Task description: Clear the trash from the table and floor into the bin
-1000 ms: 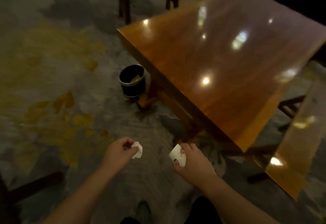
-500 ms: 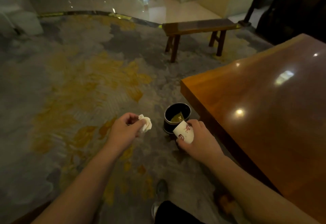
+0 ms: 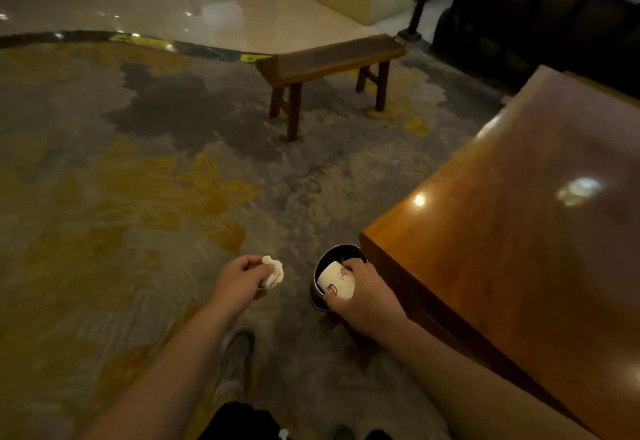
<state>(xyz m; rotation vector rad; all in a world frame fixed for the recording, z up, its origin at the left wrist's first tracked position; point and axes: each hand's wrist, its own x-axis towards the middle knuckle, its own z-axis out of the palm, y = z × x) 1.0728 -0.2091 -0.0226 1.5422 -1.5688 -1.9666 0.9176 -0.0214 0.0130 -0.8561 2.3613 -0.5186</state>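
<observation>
The right hand curls its fingers around a white paper cup with red markings, holding it tilted over the mouth of a small round black bin that stands on the floor directly beneath that hand. The left hand pinches a crumpled white tissue wad between thumb and fingers, just left of the bin and apart from it. To the right of the right hand runs the glossy orange-brown wooden counter. Beyond both hands, a low dark wooden bench stands on the grey and yellow patterned carpet.
</observation>
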